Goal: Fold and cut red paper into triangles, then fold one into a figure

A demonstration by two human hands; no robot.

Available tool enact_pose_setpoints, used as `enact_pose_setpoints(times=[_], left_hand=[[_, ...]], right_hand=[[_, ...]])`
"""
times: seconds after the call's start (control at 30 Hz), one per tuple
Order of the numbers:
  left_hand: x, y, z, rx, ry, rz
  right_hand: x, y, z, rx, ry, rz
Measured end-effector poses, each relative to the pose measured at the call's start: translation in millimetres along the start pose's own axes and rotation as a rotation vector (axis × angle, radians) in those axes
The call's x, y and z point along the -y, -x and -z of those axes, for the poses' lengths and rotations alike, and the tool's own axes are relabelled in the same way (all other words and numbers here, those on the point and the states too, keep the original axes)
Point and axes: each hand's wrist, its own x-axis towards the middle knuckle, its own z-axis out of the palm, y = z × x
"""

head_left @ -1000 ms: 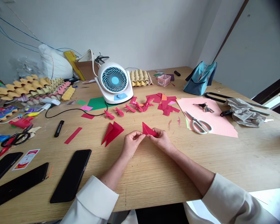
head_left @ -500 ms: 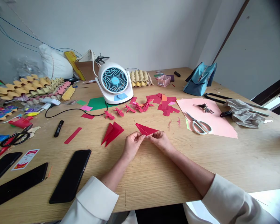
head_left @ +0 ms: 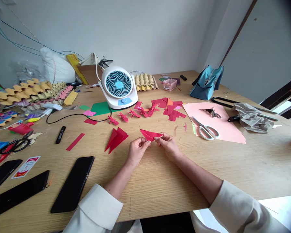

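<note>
Between my two hands is a folded red paper piece (head_left: 150, 134), long and pointed toward the upper left. My left hand (head_left: 138, 149) pinches its lower edge near the middle with thumb and forefinger. At its right end, my right hand (head_left: 167, 145) grips the paper, thumb on top. Left of my hands lie folded red paper triangles (head_left: 117, 139), overlapping on the table (head_left: 145, 181). Beyond them stands a row of small folded red paper figures (head_left: 123, 117). A pile of red paper pieces (head_left: 171, 110) lies farther back to the right.
A white fan (head_left: 118, 86) stands behind the paper figures. Scissors (head_left: 206, 129) and keys rest on pink sheets (head_left: 229, 131) at right. Black phones (head_left: 73, 184), a marker (head_left: 60, 135) and a red strip (head_left: 75, 141) lie at left. Egg trays (head_left: 26, 92) are stacked farther left.
My right thumb has shifted up onto the paper's right end, and my right fingers have moved slightly apart from my left ones. The left hand keeps its pinch.
</note>
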Motion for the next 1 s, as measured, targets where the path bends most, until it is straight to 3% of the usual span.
enact_pose_setpoints(times=[0.4, 0.63, 0.83, 1.0], left_hand=[[2.3, -2.5, 1.1, -0.064, 0.104, 0.035], [-2.6, 0.5, -0.9, -0.022, 0.102, 0.031], [0.7, -1.3, -1.6, 0.013, 0.121, -0.023], [-0.9, 0.3, -2.4, 0.027, 0.129, 0.011]], right_hand=[[15.6, -6.3, 12.5, -0.102, -0.173, 0.016], [2.0, -0.8, -1.0, 0.180, 0.129, 0.068], [2.5, 0.9, -3.8, 0.190, 0.161, 0.049], [8.2, 1.2, -4.8, 0.181, 0.168, 0.068]])
